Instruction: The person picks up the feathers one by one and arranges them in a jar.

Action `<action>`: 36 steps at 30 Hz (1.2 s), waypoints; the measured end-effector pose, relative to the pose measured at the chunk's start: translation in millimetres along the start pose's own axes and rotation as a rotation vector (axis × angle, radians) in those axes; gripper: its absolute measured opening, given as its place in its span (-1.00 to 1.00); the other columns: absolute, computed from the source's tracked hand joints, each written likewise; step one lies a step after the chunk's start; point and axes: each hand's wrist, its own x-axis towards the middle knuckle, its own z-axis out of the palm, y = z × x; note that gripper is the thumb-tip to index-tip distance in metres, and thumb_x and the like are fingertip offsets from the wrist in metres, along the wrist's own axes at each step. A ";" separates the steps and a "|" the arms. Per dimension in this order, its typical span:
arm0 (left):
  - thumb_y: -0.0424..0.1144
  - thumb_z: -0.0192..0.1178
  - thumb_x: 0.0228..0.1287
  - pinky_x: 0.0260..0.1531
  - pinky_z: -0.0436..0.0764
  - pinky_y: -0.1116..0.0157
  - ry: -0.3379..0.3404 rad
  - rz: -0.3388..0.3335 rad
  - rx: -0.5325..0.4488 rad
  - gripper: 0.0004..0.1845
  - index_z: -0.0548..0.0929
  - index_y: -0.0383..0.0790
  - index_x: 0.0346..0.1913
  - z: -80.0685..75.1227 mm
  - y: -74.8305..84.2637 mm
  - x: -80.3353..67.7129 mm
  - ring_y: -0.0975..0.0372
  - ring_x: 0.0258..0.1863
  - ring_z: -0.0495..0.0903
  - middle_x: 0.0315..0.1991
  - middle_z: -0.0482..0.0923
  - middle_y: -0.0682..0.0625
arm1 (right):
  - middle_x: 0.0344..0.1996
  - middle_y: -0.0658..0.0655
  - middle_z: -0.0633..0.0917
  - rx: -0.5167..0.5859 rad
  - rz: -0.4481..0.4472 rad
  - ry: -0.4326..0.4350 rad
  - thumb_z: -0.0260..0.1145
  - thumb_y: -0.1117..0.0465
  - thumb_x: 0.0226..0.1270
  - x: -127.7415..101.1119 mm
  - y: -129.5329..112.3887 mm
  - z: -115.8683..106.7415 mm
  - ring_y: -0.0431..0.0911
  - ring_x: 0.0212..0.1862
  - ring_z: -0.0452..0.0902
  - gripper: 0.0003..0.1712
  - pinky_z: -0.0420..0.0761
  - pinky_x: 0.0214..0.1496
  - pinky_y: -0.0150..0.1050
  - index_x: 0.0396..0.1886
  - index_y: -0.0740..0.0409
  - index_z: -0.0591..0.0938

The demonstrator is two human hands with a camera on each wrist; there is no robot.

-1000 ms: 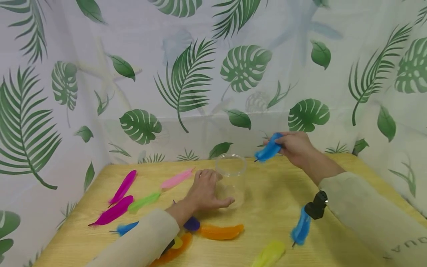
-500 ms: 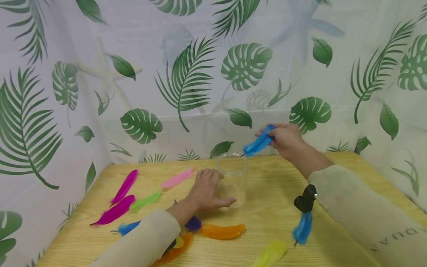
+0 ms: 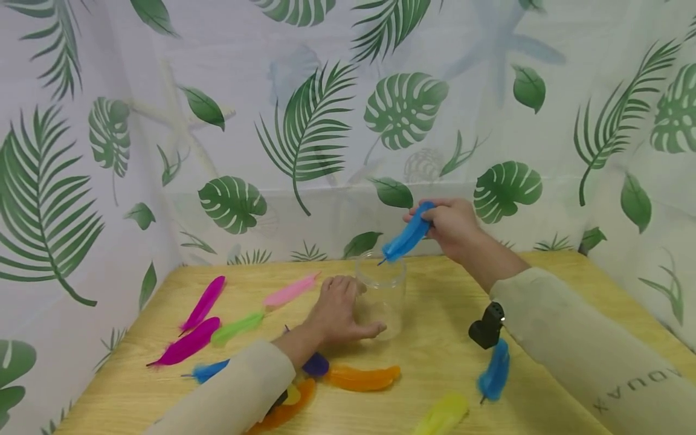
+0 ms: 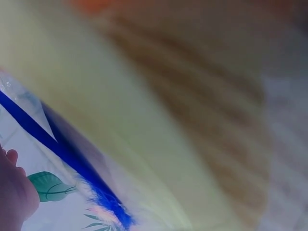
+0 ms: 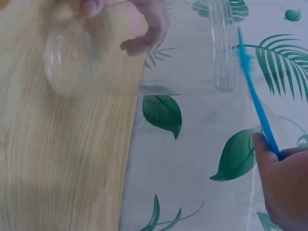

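Dark capital letters [image 3: 633,384], a U and apparently an X among them, mark the person's right sleeve [image 3: 571,323], right of the clear jar [image 3: 393,302] and nearer the camera; the full word is unclear.

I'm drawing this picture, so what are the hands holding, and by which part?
The right hand pinches a blue feather by its upper end. The left hand grips the clear jar round its side.
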 end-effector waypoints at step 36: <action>0.46 0.18 0.10 0.30 0.28 0.07 -0.031 -0.010 0.018 -0.18 0.49 -0.21 0.10 0.8 2.7 -0.7 0.11 0.14 0.41 0.02 0.51 -0.01 | 0.19 0.32 0.52 0.131 0.021 -0.102 -0.01 0.30 0.57 -8.2 1.3 4.2 0.16 0.32 0.49 -0.74 0.59 0.21 -0.15 0.13 0.30 0.42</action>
